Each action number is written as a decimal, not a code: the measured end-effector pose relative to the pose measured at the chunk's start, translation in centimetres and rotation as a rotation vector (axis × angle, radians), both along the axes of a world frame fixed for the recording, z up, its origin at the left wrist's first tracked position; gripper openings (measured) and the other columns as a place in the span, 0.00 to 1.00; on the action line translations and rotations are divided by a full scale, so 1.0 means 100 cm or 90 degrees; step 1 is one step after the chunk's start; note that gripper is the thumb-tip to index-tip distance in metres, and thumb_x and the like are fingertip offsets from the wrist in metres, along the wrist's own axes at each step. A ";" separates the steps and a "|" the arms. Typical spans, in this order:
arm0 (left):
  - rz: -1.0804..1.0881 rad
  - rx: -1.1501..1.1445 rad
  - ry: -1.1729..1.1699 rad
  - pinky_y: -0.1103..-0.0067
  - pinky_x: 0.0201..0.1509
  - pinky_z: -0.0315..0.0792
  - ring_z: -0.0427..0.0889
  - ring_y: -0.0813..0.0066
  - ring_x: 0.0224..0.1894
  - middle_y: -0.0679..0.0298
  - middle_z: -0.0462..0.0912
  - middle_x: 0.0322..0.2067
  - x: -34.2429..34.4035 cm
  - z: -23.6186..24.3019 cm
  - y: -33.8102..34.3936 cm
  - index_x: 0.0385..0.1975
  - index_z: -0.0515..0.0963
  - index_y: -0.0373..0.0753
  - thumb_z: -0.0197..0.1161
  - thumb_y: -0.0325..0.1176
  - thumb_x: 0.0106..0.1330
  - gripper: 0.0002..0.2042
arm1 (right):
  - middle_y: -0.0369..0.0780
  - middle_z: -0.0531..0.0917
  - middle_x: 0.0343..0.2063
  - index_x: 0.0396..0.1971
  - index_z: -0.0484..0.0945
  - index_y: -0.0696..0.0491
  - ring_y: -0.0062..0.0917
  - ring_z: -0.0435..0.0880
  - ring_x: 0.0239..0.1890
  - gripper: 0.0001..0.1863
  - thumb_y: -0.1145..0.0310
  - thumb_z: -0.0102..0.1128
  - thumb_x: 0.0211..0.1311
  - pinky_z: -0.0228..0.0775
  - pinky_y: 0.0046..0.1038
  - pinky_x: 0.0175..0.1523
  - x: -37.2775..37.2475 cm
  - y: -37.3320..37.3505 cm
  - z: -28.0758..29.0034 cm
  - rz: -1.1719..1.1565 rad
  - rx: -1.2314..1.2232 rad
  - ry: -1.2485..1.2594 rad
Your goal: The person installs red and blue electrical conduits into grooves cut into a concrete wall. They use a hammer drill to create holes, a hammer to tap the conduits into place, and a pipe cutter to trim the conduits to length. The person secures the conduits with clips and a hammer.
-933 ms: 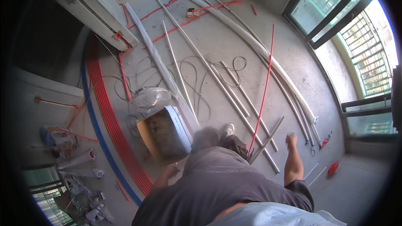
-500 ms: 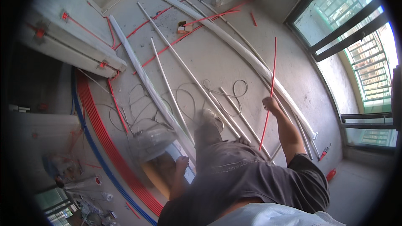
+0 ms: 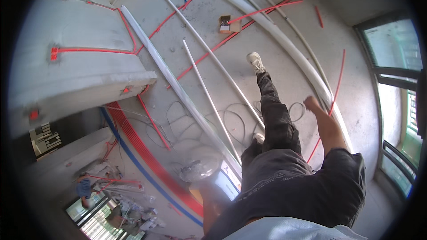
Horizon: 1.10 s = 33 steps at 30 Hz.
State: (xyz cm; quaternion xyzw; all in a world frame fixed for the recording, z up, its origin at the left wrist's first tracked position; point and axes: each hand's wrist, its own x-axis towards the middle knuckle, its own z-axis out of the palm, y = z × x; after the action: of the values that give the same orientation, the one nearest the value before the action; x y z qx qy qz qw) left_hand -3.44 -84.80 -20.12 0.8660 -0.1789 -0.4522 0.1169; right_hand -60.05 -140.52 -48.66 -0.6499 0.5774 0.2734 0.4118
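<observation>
My right hand [image 3: 311, 105], low beside my dark trouser leg, has its fingers curled; whether anything is in them is too small to make out. A thin red pipe [image 3: 338, 75] on the floor passes behind that forearm. My left hand [image 3: 210, 196] is blurred at the lower middle, near an open carton [image 3: 226, 183] and a wire-cage fan [image 3: 195, 170]. One light shoe [image 3: 255, 62] is stretched forward among long white pipes [image 3: 204, 86], a plastic-wrapped length [image 3: 175, 89] and loops of grey cable [image 3: 297, 112].
Red and blue conduit runs [image 3: 151, 169] curve along the left. A small open box [image 3: 229, 24] sits ahead. A concrete wall [image 3: 95, 31] with red conduit stands left, a glazed door [image 3: 391, 49] right. What looks like a person in blue [image 3: 83, 189] is at lower left, near rubble.
I have stepped forward: a leg now reaches out ahead, and the fan and carton have slid lower in view. My right hand has shifted to the right.
</observation>
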 end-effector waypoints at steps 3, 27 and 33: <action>-0.702 0.114 -0.270 0.71 0.34 0.73 0.79 0.71 0.31 0.68 0.80 0.26 0.021 -0.019 -0.021 0.24 0.78 0.46 0.58 0.36 0.69 0.10 | 0.46 0.87 0.43 0.37 0.89 0.54 0.41 0.85 0.50 0.12 0.67 0.57 0.65 0.82 0.42 0.52 0.083 -0.137 -0.103 0.377 -0.181 0.046; 0.615 0.290 0.150 0.71 0.34 0.74 0.80 0.71 0.32 0.64 0.81 0.28 -0.046 -0.098 -0.373 0.34 0.80 0.41 0.59 0.37 0.71 0.08 | 0.47 0.77 0.57 0.56 0.76 0.50 0.48 0.74 0.63 0.28 0.86 0.51 0.55 0.68 0.47 0.68 0.477 -0.582 -0.143 0.501 -0.311 -0.208; 0.739 0.133 0.171 0.71 0.34 0.75 0.81 0.72 0.32 0.63 0.81 0.29 -0.050 -0.101 -0.293 0.37 0.80 0.40 0.59 0.38 0.72 0.08 | 0.49 0.81 0.48 0.68 0.69 0.53 0.47 0.80 0.52 0.31 0.80 0.56 0.63 0.71 0.45 0.62 0.648 -0.410 0.189 0.642 -0.282 -0.402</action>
State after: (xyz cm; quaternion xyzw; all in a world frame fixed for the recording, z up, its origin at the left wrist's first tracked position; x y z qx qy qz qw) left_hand -8.44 -114.10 -30.21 0.7643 0.3844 -0.4351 0.2805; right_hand 4.72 -181.51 -29.79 -0.9611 0.0939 0.1031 0.2385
